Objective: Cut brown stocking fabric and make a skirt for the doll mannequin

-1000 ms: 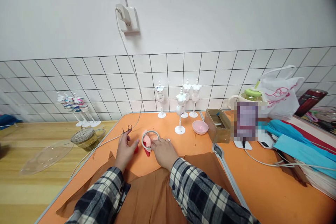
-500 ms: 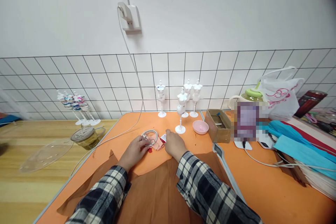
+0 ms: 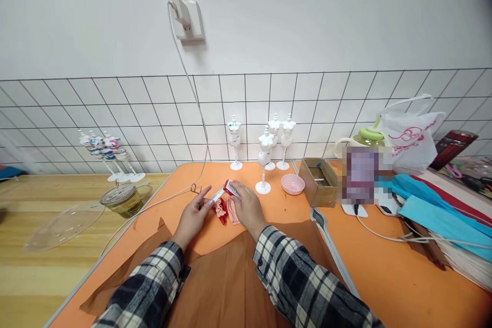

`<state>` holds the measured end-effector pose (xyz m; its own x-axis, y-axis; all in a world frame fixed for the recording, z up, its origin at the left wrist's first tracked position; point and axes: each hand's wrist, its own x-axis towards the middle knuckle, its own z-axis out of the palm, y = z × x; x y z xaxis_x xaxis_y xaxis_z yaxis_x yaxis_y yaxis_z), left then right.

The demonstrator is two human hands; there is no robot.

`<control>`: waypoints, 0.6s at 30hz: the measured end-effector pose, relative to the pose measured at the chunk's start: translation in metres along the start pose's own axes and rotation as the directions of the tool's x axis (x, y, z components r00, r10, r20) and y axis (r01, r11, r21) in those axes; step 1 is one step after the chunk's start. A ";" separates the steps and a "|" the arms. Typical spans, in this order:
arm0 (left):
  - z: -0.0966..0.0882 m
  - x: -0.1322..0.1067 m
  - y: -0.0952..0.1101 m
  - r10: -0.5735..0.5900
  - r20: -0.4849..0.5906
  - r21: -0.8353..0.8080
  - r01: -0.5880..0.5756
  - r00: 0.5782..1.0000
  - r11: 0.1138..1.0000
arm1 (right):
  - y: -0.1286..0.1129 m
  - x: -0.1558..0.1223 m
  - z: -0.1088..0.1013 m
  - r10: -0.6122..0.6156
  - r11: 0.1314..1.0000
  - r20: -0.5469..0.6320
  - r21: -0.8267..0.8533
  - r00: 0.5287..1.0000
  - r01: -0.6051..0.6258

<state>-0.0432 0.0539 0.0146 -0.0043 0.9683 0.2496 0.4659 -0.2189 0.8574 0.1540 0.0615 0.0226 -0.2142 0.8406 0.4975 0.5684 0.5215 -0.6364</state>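
My right hand (image 3: 248, 209) grips a small red-and-white packet (image 3: 230, 188) at the middle of the orange table. From the packet's left end a narrow white piece (image 3: 218, 195) extends to the fingertips of my left hand (image 3: 193, 219). My left thumb and a finger close on that piece, while the index finger points up and away. Just below both hands lie crumpled red fabric (image 3: 220, 211) and a pink fabric scrap (image 3: 232, 212). Whether the white piece is part of the packet I cannot tell.
White mini dress forms (image 3: 263, 159) stand behind my hands, near a pink bowl (image 3: 293, 184) and a cardboard box (image 3: 318, 182). A white cable (image 3: 169, 198) crosses at left, past a glass cup (image 3: 122, 200). Brown cloth (image 3: 230, 282) covers the front.
The red-and-white packet, earlier low beside my right hand, is now raised between both hands. The pale coil by my left hand no longer lies there. The fabric scraps are more exposed.
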 end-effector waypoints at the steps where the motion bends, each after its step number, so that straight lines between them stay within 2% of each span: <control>1: 0.001 -0.001 0.001 -0.004 -0.013 -0.017 0.004 1.000 1.000 | 0.000 -0.001 0.000 -0.028 0.999 -0.024 0.020 0.999 0.028; 3: 0.001 -0.001 0.002 -0.011 -0.055 -0.052 0.008 0.998 0.999 | -0.002 -0.003 -0.001 -0.087 0.996 -0.032 0.023 0.996 0.088; 5: 0.000 -0.001 0.001 -0.028 -0.113 -0.088 0.018 0.993 0.996 | -0.003 -0.004 -0.002 -0.167 0.986 0.022 -0.005 0.986 0.167; 8: -0.005 0.002 -0.005 -0.077 -0.218 -0.168 0.041 0.973 0.985 | -0.006 -0.006 -0.001 -0.243 0.956 0.271 -0.095 0.931 0.277; 10: -0.008 0.004 -0.011 -0.101 -0.290 -0.214 0.039 0.952 0.976 | -0.005 -0.008 0.002 -0.173 0.943 0.443 -0.182 0.880 0.277; 12: -0.010 0.005 -0.015 -0.114 -0.346 -0.228 0.035 0.931 0.973 | -0.002 -0.010 0.006 -0.078 0.940 0.528 -0.245 0.846 0.239; 16: -0.007 0.003 -0.017 -0.100 -0.382 -0.175 0.034 0.919 0.984 | 0.002 -0.011 0.011 -0.021 0.954 0.550 -0.239 0.835 0.181; 18: -0.006 0.004 -0.016 -0.076 -0.398 -0.158 0.014 0.914 0.987 | -0.003 -0.008 0.008 -0.008 0.960 0.519 -0.236 0.855 0.152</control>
<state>-0.0559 0.0601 0.0049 -0.3918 0.8542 0.3419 0.3203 -0.2218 0.9210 0.1479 0.0542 0.0154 -0.5999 0.7904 0.1242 0.7002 0.5937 -0.3965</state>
